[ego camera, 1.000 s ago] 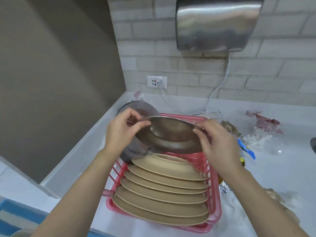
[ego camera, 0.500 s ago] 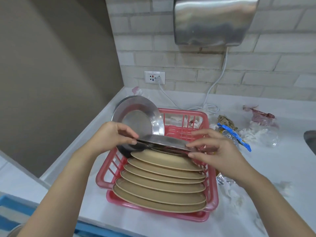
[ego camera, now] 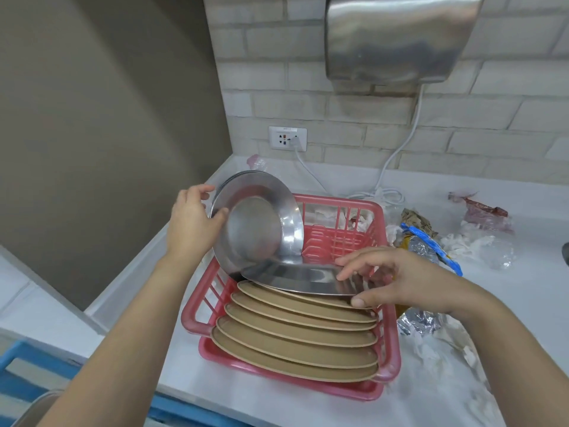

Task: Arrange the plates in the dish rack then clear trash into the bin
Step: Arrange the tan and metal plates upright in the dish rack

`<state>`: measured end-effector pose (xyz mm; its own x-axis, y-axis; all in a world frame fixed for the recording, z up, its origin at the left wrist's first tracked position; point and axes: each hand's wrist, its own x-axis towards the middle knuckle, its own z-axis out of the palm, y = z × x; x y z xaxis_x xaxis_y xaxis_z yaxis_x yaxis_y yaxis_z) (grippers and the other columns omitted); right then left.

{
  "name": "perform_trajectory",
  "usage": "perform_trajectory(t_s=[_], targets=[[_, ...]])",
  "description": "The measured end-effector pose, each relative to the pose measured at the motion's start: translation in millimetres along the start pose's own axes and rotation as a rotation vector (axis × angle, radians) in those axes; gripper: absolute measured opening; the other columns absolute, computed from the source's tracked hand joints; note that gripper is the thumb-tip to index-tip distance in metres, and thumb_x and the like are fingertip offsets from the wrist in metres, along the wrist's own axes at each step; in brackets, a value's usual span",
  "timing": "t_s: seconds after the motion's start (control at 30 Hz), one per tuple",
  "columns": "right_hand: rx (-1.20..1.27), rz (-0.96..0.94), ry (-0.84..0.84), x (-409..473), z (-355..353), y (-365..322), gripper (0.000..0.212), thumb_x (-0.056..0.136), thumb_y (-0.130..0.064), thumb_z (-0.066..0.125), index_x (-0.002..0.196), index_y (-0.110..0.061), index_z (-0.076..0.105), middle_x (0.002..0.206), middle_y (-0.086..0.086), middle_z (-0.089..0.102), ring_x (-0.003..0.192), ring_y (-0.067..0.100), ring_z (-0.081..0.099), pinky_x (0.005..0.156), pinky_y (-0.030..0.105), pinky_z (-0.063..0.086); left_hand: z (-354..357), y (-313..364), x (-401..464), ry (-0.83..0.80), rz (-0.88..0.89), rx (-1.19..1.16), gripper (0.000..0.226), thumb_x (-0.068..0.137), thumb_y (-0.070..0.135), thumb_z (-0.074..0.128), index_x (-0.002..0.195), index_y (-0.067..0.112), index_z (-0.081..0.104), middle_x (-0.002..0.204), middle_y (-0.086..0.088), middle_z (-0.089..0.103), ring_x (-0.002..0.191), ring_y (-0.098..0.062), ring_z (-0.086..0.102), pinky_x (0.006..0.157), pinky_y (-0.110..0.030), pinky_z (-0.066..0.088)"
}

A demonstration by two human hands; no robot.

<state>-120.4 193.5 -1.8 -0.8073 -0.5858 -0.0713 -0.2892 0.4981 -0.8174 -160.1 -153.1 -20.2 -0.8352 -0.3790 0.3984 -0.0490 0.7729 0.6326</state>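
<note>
a steel plate (ego camera: 304,280) lies tilted in the pink dish rack (ego camera: 389,340), resting on the row of tan plates (ego camera: 295,334) that fills the near half. the right hand (ego camera: 397,280) has a narrow grip on its right edge, fingers above, thumb under. behind it a second steel plate (ego camera: 255,232) stands nearly upright at the rack's left side; the left hand (ego camera: 192,223) holds its left rim between thumb and fingers. the rack sits on the white bench (ego camera: 523,303), with wrappers and crumpled plastic (ego camera: 474,241) scattered just right of it.
</note>
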Motion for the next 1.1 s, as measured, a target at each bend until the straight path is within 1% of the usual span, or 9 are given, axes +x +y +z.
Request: perform_trajectory(t_s=[0.13,0.27,0.37,0.47,0.57,0.7,0.8,0.93,1.1], targets=[[-0.042,0.005,-0.086,5,-8,-4,0.04,0.066,-0.031,0.087,0.101,-0.044,0.072,0.12,-0.03,0.059,0.096,-0.004,0.056,0.081,0.012,0.044,3,0,3,-0.143,-0.136,0.039,0.043,0.091,0.036,0.062,0.131,0.024,0.05,0.107,0.008,0.06,0.091,-0.017,0.057,0.074,-0.031,0.042],[-0.047,0.001,-0.069,9,-10,-6,0.033,0.066,-0.032,0.088,0.094,-0.039,0.071,0.118,-0.026,0.062,0.092,0.0,0.06,0.084,0.024,0.05,9,-2,7,-0.25,-0.16,0.201,0.041,0.089,0.04,0.064,0.119,0.016,0.052,0.099,-0.006,0.066,0.09,-0.031,0.061,0.069,-0.036,0.047],[0.0,-0.026,-0.006,9,-5,-6,0.022,0.068,-0.028,0.086,0.084,-0.031,0.072,0.115,-0.025,0.064,0.093,0.004,0.064,0.083,0.029,0.052,13,-3,8,-0.217,-0.116,0.21,0.034,0.092,0.032,0.059,0.118,0.012,0.047,0.092,-0.011,0.064,0.086,-0.037,0.06,0.067,-0.039,0.048],[-0.014,-0.095,0.094,11,1,-7,0.019,0.07,-0.019,0.085,0.074,-0.026,0.068,0.113,-0.022,0.064,0.082,0.006,0.064,0.077,0.022,0.05,13,1,7,-0.166,-0.042,0.232,0.03,0.095,0.028,0.054,0.118,0.012,0.043,0.081,-0.006,0.058,0.077,-0.035,0.056,0.063,-0.038,0.044],[-0.061,-0.136,0.122,14,3,-8,0.02,0.072,-0.015,0.082,0.07,-0.026,0.066,0.111,-0.023,0.064,0.083,0.009,0.065,0.077,0.023,0.051,10,10,10,-0.114,0.014,0.264,0.021,0.097,0.027,0.051,0.111,0.014,0.042,0.08,-0.003,0.051,0.072,-0.032,0.045,0.064,-0.037,0.038],[-0.082,-0.123,0.049,14,3,-8,0.02,0.071,-0.017,0.084,0.069,-0.029,0.069,0.11,-0.025,0.063,0.091,0.007,0.063,0.08,0.02,0.05,6,16,12,-0.085,0.102,0.31,0.017,0.098,0.029,0.049,0.101,0.016,0.038,0.078,-0.001,0.052,0.07,-0.031,0.044,0.063,-0.037,0.035],[-0.08,-0.08,-0.011,14,2,-10,0.019,0.07,-0.017,0.086,0.068,-0.029,0.072,0.111,-0.029,0.061,0.087,0.006,0.062,0.077,0.013,0.047,8,15,11,-0.089,0.116,0.294,0.017,0.099,0.031,0.047,0.1,0.018,0.037,0.078,0.0,0.052,0.07,-0.032,0.044,0.063,-0.038,0.036],[-0.107,-0.047,-0.072,18,-3,-8,0.019,0.068,-0.02,0.087,0.069,-0.033,0.074,0.113,-0.034,0.059,0.088,0.003,0.063,0.08,0.016,0.048,12,13,10,-0.077,0.133,0.258,0.017,0.099,0.032,0.047,0.107,0.018,0.041,0.084,-0.003,0.059,0.076,-0.035,0.052,0.064,-0.038,0.037],[-0.124,-0.023,-0.199,22,-8,-10,0.019,0.069,-0.024,0.086,0.081,-0.035,0.077,0.113,-0.033,0.058,0.091,0.012,0.064,0.084,0.023,0.051,14,8,13,-0.087,0.099,0.228,0.017,0.099,0.032,0.048,0.109,0.019,0.042,0.092,-0.007,0.065,0.075,-0.03,0.047,0.066,-0.038,0.04]])
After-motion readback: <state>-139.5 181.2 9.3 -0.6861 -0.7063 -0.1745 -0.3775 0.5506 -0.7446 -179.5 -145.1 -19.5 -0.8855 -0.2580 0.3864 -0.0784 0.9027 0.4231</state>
